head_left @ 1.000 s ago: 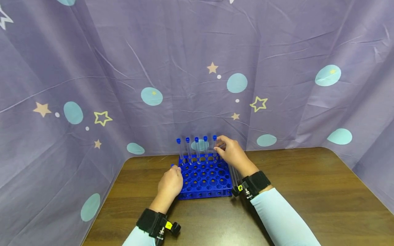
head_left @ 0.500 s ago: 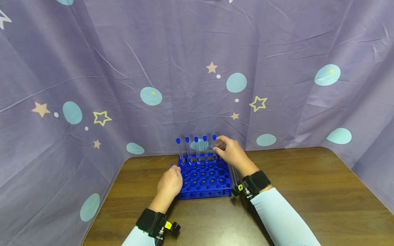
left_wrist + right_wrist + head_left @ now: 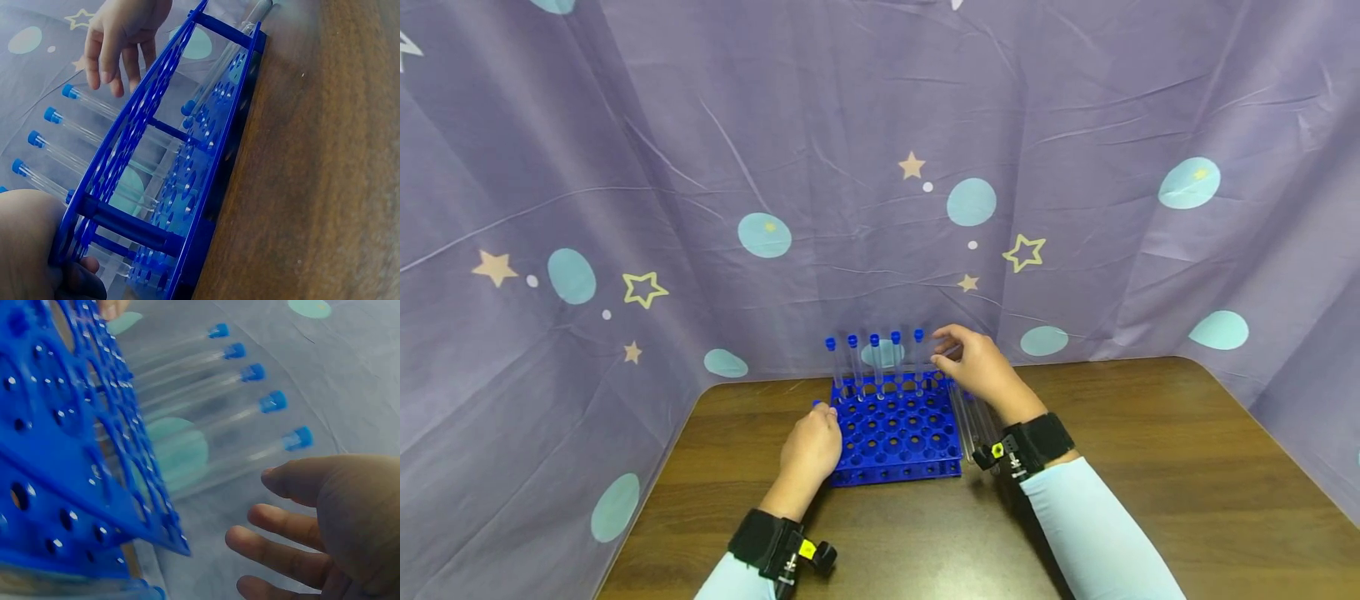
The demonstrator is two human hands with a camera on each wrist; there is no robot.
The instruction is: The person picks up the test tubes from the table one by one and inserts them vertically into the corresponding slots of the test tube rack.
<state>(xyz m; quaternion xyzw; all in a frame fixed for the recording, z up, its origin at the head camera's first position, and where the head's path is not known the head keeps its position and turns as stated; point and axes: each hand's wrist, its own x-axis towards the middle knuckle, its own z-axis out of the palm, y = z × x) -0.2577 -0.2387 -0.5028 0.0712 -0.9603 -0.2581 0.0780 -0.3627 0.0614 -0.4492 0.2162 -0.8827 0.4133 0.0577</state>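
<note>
A blue test tube rack with rows of round holes stands on the table. My left hand grips its left end, with the fingers partly hidden behind the rack in the left wrist view. Several clear test tubes with blue caps stand upright in the back row, among them the rightmost test tube. Just right of that tube, my right hand is raised with its fingers spread and nothing between them. In the right wrist view, the thumb and fingers are apart from the tube.
Several more capped test tubes lie on the wooden table along the rack's right side, under the right wrist. A purple curtain with stars and dots hangs close behind the table's back edge.
My right hand has let go of the rightmost test tube and moved a little to the right. The left hand has kept its grip on the rack.
</note>
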